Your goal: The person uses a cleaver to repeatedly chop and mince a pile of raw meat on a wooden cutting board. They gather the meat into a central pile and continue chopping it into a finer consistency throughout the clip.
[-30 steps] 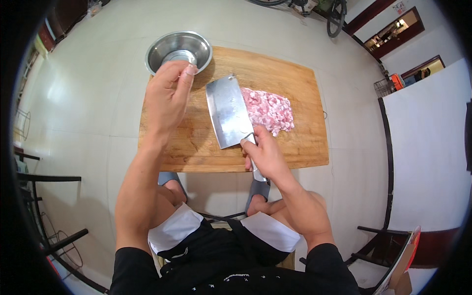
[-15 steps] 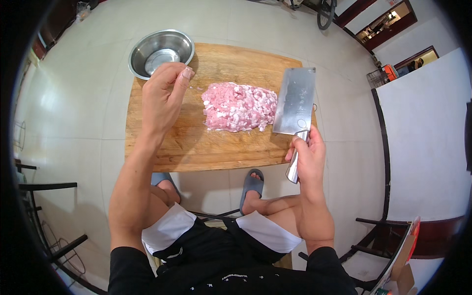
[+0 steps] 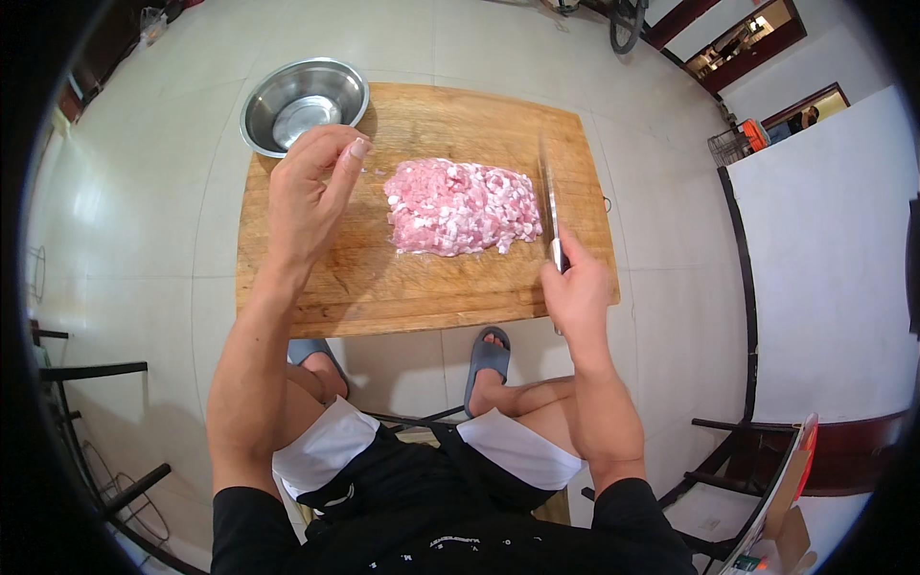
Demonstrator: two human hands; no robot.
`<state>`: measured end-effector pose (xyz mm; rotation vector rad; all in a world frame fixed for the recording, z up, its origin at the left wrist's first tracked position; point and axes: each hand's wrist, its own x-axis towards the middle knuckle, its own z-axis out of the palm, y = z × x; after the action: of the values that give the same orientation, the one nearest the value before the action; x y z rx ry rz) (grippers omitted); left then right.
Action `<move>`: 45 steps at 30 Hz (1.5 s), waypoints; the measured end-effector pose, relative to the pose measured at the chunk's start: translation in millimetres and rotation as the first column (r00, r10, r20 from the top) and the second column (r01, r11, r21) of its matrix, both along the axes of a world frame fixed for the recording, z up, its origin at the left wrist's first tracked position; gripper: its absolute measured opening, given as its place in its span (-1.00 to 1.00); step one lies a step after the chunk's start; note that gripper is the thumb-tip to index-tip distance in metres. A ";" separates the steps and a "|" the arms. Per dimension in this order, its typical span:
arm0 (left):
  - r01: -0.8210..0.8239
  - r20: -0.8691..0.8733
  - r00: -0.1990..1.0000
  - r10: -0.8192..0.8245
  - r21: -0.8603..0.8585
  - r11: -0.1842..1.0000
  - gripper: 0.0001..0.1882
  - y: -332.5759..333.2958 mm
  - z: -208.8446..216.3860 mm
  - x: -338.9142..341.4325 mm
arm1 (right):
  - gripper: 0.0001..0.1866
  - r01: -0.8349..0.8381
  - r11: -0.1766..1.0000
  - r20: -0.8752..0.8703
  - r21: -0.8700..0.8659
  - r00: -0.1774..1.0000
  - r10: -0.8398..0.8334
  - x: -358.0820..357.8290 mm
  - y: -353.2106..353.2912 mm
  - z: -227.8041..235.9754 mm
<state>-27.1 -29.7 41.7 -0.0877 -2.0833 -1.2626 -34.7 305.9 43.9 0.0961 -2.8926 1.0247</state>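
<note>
My right hand [image 3: 581, 289] is closed around the handle of a cleaver [image 3: 550, 196]. The blade stands nearly edge-on to the view, just beside the right end of a flat slab of minced meat [image 3: 462, 208], pink with white bits of fat. The meat lies in the middle of a wooden cutting board [image 3: 431, 297]. My left hand [image 3: 316, 187] hovers over the board's left side, fingers curled in and thumb alongside, with nothing visible in it. Pale specks cling to the thumb tip. Behind that hand sits a steel bowl [image 3: 257, 113], with no contents visible in the part I see.
The bowl rests at the board's far left corner. My knees and grey slippers [image 3: 490, 359] are below the near edge. Black-framed chairs [image 3: 101, 372] stand at left and right, an opened cardboard box [image 3: 791, 517] at lower right. A white surface [image 3: 824, 278] lies farther right.
The cleaver has turned from showing its broad face to edge-on and moved left, close to the meat's right end. My left hand has barely shifted.
</note>
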 end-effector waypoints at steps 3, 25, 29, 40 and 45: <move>0.014 0.029 0.999 -0.014 0.006 1.000 -0.79 2.9 6.1 2.4 | -0.38 -0.186 0.976 -0.114 0.116 0.973 0.199 8.0 -6.9 -11.9; 0.003 0.070 0.998 -0.003 0.007 1.000 -0.76 -11.0 1.9 -1.3 | -0.58 -0.533 0.772 0.460 -0.346 0.621 0.635 -53.9 99.8 51.7; -0.037 0.083 0.996 0.038 -0.014 0.999 -0.76 -11.7 3.7 0.1 | -0.57 -0.664 0.703 0.517 -0.253 0.522 0.679 -88.2 76.8 54.4; -0.070 -0.023 0.997 0.071 0.022 0.997 -0.83 -12.7 4.9 -5.6 | -0.54 -0.605 0.745 0.603 -0.282 0.492 0.628 -175.2 44.2 44.4; -0.074 -0.025 0.997 0.074 0.003 0.997 -0.83 -16.5 2.2 -5.3 | -0.55 -0.584 0.752 0.547 -0.304 0.540 0.640 -172.3 35.8 45.7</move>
<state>-32.4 -46.3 44.0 -0.0255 -2.0453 -1.2130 -207.0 341.7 89.6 1.0530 -3.4886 1.5253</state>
